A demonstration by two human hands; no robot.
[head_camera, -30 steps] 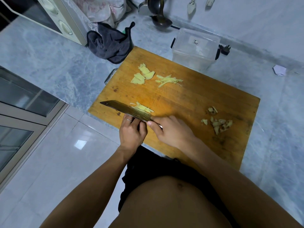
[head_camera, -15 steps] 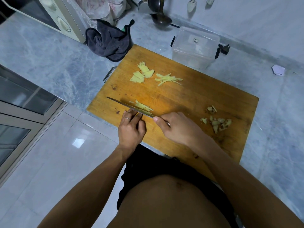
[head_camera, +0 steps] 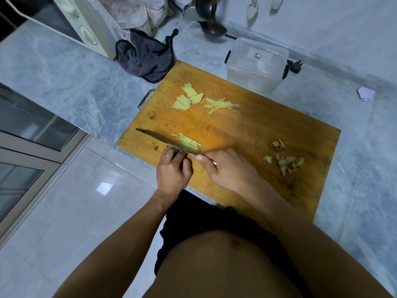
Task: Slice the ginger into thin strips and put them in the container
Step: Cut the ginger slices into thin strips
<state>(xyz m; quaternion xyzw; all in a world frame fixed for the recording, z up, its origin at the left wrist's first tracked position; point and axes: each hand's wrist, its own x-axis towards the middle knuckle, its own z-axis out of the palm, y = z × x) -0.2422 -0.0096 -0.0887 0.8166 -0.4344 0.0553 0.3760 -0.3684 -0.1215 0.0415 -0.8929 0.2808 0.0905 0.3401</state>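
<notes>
Slicing: right hand (head_camera: 232, 171) grips cleaver (head_camera: 163, 139) over ginger stack (head_camera: 189, 141) at cutting board's (head_camera: 257, 130) near-left edge.
Left hand (head_camera: 174, 171): fingers curled beside the blade; whether they hold the ginger, cannot tell.
Container (head_camera: 255, 63): behind the board.

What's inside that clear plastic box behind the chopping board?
The clear container looks empty as far as its walls show: no ginger strips are visible inside. A cut pile of strips still lies on the wooden cutting board. Its floor is hazy through the plastic, so small bits cannot be ruled out.
</notes>
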